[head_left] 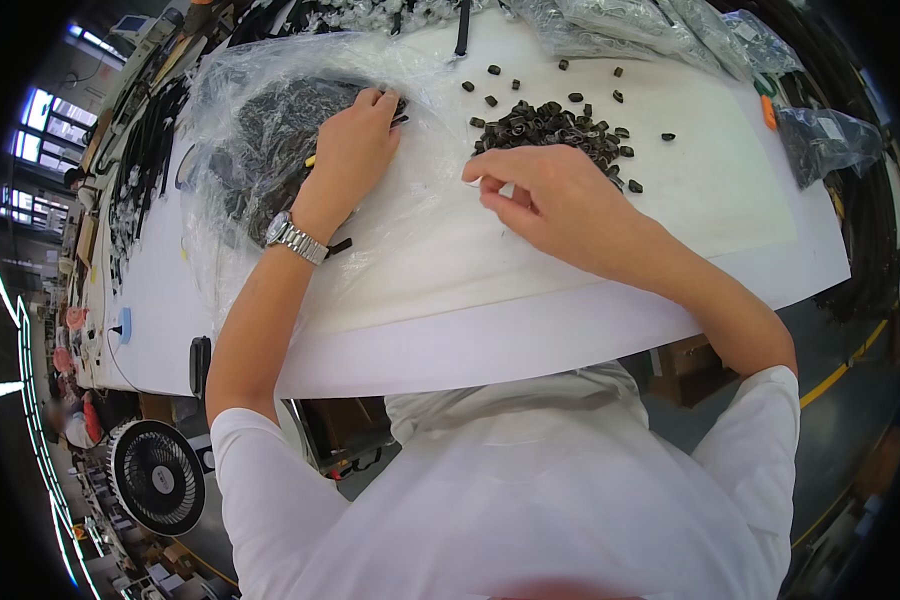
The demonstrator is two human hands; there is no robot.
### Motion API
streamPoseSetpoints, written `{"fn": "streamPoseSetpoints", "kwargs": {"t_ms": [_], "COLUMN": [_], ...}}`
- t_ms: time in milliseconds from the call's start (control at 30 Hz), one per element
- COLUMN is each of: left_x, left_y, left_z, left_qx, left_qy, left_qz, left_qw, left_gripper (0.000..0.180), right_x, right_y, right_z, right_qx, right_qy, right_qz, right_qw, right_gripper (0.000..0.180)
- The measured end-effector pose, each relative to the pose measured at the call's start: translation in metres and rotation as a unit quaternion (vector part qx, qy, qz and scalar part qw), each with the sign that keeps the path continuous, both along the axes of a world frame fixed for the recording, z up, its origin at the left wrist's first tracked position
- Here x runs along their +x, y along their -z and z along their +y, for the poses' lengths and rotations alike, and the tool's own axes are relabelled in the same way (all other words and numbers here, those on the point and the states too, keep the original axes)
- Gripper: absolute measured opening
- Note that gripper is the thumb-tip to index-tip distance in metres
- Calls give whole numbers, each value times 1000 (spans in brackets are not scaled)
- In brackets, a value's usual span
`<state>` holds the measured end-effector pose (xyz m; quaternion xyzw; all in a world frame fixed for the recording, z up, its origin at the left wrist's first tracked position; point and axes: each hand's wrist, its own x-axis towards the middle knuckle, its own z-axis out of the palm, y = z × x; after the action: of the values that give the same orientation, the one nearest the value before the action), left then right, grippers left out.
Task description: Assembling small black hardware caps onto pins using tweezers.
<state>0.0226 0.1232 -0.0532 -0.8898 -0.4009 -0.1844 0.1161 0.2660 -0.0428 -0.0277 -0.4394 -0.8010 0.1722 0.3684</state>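
My left hand (358,145) rests at the right side of a large clear plastic bag (215,110) full of dark small pieces. Its fingers are curled closed by a short black strip (400,120); what lies inside them is hidden. A small yellow piece shows beside this hand, and a black end (340,246) pokes out by the watch on my wrist. My right hand (560,200) hovers at the near side of a pile of small black ring-like pieces (545,128). Its fingers are bent, with thumb and forefinger apart and nothing visible between them.
Several loose black pieces lie scattered around the pile on the white table (450,350). More clear bags (620,30) line the far edge. Orange-handled scissors (767,110) and a bag of dark parts (825,145) lie at right. A fan (157,477) stands lower left.
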Motion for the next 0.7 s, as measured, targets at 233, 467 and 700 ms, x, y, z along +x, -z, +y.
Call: {"fn": "streamPoseSetpoints", "kwargs": {"t_ms": [233, 467, 700], "left_x": [15, -25, -24], "left_y": [-5, -22, -32], "left_z": [-24, -86, -82], "left_qx": [-67, -184, -343], "left_qy": [-53, 33, -10], "left_qz": [132, -186, -305], "left_qw": [988, 965, 888], "left_gripper": [35, 21, 19], "right_x": [-11, -10, -25], "right_y": [29, 21, 3], "right_z": [-8, -11, 2], "right_qx": [51, -46, -312], "right_qy": [-68, -69, -32], "right_qz": [-19, 40, 229], "right_qw": [996, 996, 922], "right_gripper": [22, 19, 28]}}
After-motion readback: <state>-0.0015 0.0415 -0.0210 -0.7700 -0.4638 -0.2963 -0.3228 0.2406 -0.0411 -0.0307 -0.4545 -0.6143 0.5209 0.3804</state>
